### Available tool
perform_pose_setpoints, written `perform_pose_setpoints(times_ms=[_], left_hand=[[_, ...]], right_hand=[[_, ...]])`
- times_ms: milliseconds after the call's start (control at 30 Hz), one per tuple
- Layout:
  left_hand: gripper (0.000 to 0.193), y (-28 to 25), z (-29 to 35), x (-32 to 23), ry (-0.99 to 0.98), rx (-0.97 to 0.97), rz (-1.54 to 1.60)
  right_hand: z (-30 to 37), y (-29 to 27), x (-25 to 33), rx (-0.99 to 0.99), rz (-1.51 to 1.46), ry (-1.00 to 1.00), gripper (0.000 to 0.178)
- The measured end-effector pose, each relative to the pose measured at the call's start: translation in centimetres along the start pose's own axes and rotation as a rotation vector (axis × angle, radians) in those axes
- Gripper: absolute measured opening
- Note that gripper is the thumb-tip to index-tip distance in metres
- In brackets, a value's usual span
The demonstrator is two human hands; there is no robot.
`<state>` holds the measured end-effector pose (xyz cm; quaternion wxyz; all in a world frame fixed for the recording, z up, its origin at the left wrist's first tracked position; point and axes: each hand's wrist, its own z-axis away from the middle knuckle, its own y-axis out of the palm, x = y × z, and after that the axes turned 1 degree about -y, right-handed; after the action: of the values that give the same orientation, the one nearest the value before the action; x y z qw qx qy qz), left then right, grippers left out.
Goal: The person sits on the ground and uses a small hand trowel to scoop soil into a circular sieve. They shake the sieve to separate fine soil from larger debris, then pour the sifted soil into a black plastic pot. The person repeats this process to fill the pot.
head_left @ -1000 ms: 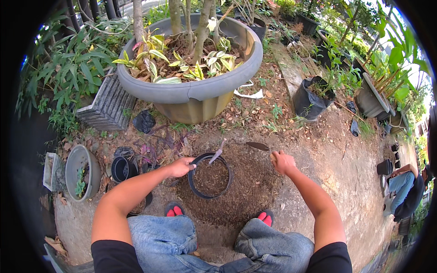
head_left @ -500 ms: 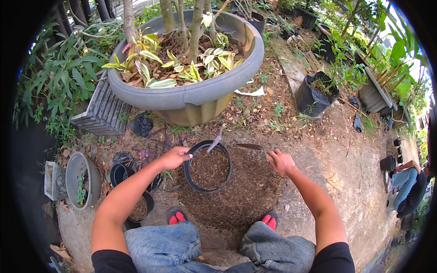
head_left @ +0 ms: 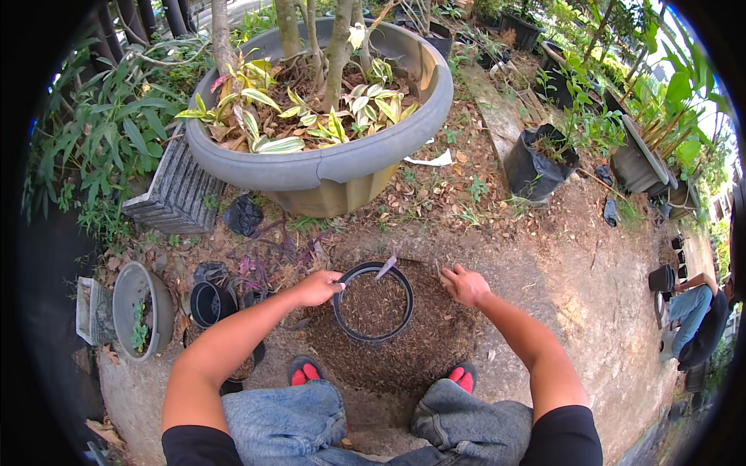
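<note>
My left hand (head_left: 317, 288) pinches the left rim of a round black pot (head_left: 339, 312), thumb and fingers closed on it. Brown, crumbly soil (head_left: 373, 307) fills the pot up to somewhere below its rim. A greyish-purple, leaf-like piece (head_left: 386, 268) stands at the pot's far edge; its kind is unclear. To the right of the pot, my right hand (head_left: 465, 286) is closed around a small trowel (head_left: 416, 261), its handle mostly hidden in my fingers. The thin, dark blade points left toward the pot's far rim. Loose soil (head_left: 435, 334) lies heaped around the pot.
A large grey planter (head_left: 318, 171) with trunks and variegated leaves stands ahead. Small black pots (head_left: 210, 303) and a grey oval pot (head_left: 124, 311) sit at left. A black grow bag (head_left: 536, 163) is at far right. Another person (head_left: 699, 318) sits at the right edge.
The pot has shifted right and slightly nearer with my left hand on its rim. My right hand and the trowel have moved left, closer to the pot.
</note>
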<state>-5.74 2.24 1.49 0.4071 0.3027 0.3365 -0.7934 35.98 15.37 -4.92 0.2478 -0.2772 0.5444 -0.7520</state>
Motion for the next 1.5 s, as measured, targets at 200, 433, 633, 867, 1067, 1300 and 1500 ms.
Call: perform_pose_setpoints(times_ms=[200, 433, 633, 867, 1067, 1300, 1500], left_hand=[[0.018, -0.7, -1.0, 5.4, 0.032, -0.079, 0.093], [0.023, -0.2, -0.5, 3.2, 0.06, -0.117, -0.151], [0.035, 0.3, 0.0, 2.1, 0.06, -0.15, -0.302], [0.047, 0.9, 0.4, 2.4, 0.011, -0.176, -0.331], [0.043, 1.6, -0.9, 1.9, 0.09, -0.182, -0.324], [0.046, 1.1, 0.8, 2.2, 0.062, -0.199, -0.349], [0.046, 1.4, 0.3, 0.5, -0.017, -0.133, -0.327]], right_hand=[[3.8, 0.0, -1.1, 0.024, -0.095, -0.007, 0.049], [6.6, -0.4, -2.8, -0.082, -0.123, 0.069, 0.046], [4.4, -0.9, -1.2, -0.07, -0.082, 0.234, 0.044], [4.0, 0.7, -1.0, 0.205, -0.602, 0.368, 0.043], [4.8, 5.5, -5.9, 0.073, -0.527, 0.24, 0.045], [4.9, 0.6, 0.2, 0.396, -1.003, 0.553, 0.041], [7.9, 2.1, -1.3, 0.385, -1.031, 0.519, 0.041]])
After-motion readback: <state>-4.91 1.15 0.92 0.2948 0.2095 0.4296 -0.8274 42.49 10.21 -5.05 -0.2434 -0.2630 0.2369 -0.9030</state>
